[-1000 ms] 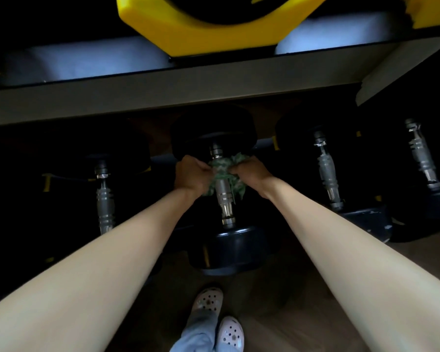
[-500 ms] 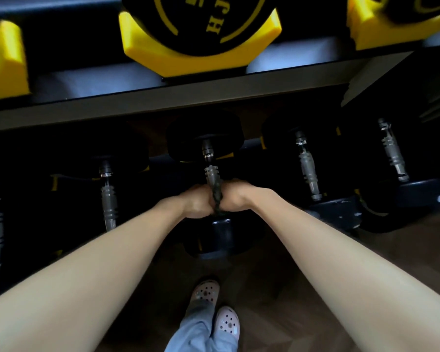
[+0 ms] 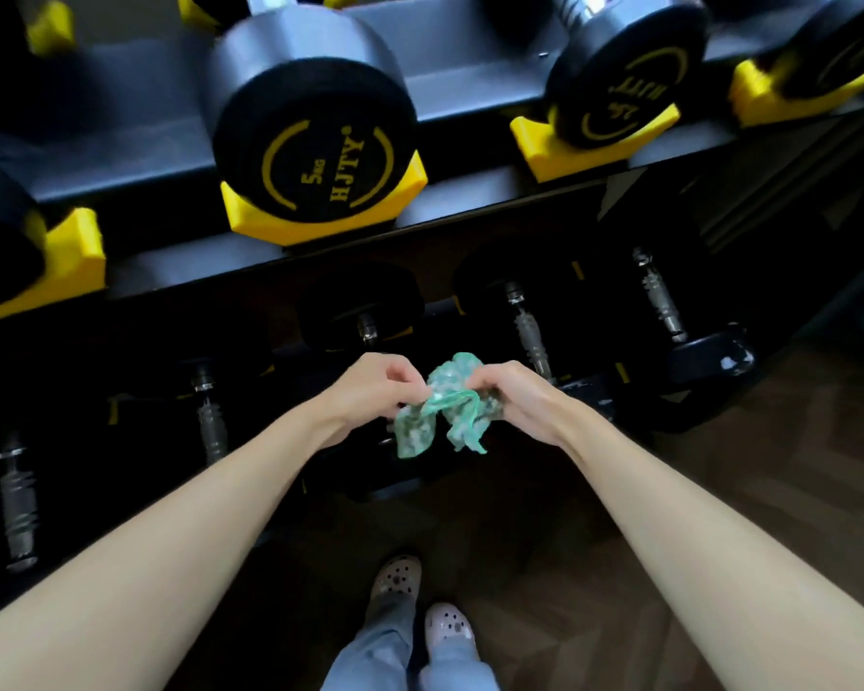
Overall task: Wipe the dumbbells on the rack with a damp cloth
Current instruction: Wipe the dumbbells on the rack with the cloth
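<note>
A crumpled green patterned cloth (image 3: 442,406) hangs between my two hands in front of the lower rack shelf. My left hand (image 3: 370,391) pinches its left side and my right hand (image 3: 517,396) grips its right side. Both hands are off the metal, just above the near end of the middle black dumbbell (image 3: 365,311), whose handle is mostly hidden behind them. On the lower shelf, more dumbbells lie with chrome handles: one to the left (image 3: 210,416) and one to the right (image 3: 529,331). On the upper shelf sits a 5 kg black dumbbell (image 3: 315,147) in a yellow cradle.
The dark rack's upper shelf rail (image 3: 445,211) juts out over the lower row. Further dumbbells sit at the upper right (image 3: 614,92), far left (image 3: 18,501) and far right (image 3: 662,301). My feet in light perforated clogs (image 3: 422,600) stand on dark wood flooring below.
Both hands slid the cloth down the middle dumbbell's handle toward me, then came off it. The cloth now hangs loose between them. The view has tilted up, showing more of the upper shelf.
</note>
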Demonstrator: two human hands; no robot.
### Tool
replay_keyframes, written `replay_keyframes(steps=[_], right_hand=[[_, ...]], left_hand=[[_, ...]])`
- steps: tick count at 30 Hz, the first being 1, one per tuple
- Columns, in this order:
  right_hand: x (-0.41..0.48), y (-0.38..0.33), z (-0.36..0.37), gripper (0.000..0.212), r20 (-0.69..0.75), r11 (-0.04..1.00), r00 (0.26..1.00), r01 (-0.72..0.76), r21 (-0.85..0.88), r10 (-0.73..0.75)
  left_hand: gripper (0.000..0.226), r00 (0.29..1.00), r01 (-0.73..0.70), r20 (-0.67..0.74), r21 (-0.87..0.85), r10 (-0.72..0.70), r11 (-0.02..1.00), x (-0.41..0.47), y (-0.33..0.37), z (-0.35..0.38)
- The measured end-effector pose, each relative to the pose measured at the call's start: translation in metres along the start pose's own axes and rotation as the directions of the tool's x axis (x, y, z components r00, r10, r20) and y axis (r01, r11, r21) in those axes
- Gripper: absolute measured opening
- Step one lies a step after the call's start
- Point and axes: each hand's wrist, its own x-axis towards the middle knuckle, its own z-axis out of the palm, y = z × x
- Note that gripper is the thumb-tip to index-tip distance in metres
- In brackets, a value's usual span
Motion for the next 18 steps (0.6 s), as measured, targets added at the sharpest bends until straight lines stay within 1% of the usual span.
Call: replay_keyframes(steps=[2,3,5,6,7,8,9,10,12,13,14,15,16,18], right_hand=[[-0.010,0.006,-0.016,0.023,-0.062,0.993,0.997,0.050,0.105,-0.043],[-0.014,0.008,-0.022,0.023,-0.096,0.978,0.994,0.079,0.192,-0.062],[-0.022,0.013,-0.038,0.027,-0.163,0.897,0.983,0.145,0.417,-0.083],[-0.025,0.016,-0.048,0.034,-0.160,0.849,0.983,0.163,0.503,-0.094],[-0.030,0.018,-0.060,0.044,-0.145,0.816,0.984,0.171,0.553,-0.107],[-0.035,0.020,-0.070,0.051,-0.130,0.807,0.984,0.177,0.564,-0.125],[-0.041,0.023,-0.081,0.051,-0.123,0.802,0.982,0.190,0.566,-0.146],[-0.045,0.027,-0.094,0.043,-0.145,0.800,0.977,0.211,0.561,-0.156],[-0.052,0.036,-0.123,0.027,-0.221,0.749,0.964,0.257,0.611,-0.150],[-0.054,0.041,-0.140,0.023,-0.264,0.739,0.955,0.273,0.616,-0.133],[-0.059,0.045,-0.162,0.020,-0.320,0.765,0.941,0.285,0.578,-0.109],[-0.059,0.048,-0.169,0.017,-0.388,0.807,0.917,0.294,0.512,-0.088],[-0.061,0.051,-0.184,0.018,-0.457,0.868,0.887,0.279,0.411,-0.069],[-0.065,0.060,-0.204,0.031,-0.542,0.969,0.838,0.186,0.165,-0.069]], left_hand=[[0.008,0.995,-0.084,-0.053,0.028,0.085,0.996,0.001,0.016,0.017],[0.009,0.991,-0.115,-0.063,0.012,0.115,0.993,0.001,0.025,0.027],[0.014,0.985,-0.162,-0.059,-0.046,0.160,0.986,0.006,0.042,0.052],[0.015,0.981,-0.190,-0.052,-0.051,0.188,0.980,0.009,0.051,0.065],[0.017,0.974,-0.223,-0.039,-0.017,0.222,0.975,0.013,0.059,0.079],[0.020,0.968,-0.252,-0.011,0.032,0.252,0.967,0.017,0.067,0.092],[0.026,0.963,-0.271,0.032,0.085,0.269,0.959,0.022,0.075,0.105],[0.032,0.960,-0.276,0.085,0.135,0.267,0.952,0.025,0.082,0.119],[0.040,0.960,-0.264,0.149,0.188,0.238,0.946,0.032,0.093,0.144],[0.042,0.967,-0.242,0.124,0.183,0.222,0.953,0.036,0.098,0.154],[0.041,0.980,-0.195,0.061,0.147,0.188,0.970,0.041,0.104,0.166],[0.040,0.988,-0.151,-0.020,0.096,0.153,0.984,0.045,0.102,0.164],[0.038,0.989,-0.114,-0.094,0.044,0.118,0.993,0.050,0.104,0.168],[0.037,0.977,-0.045,-0.211,-0.014,0.041,0.999,0.060,0.101,0.172]])
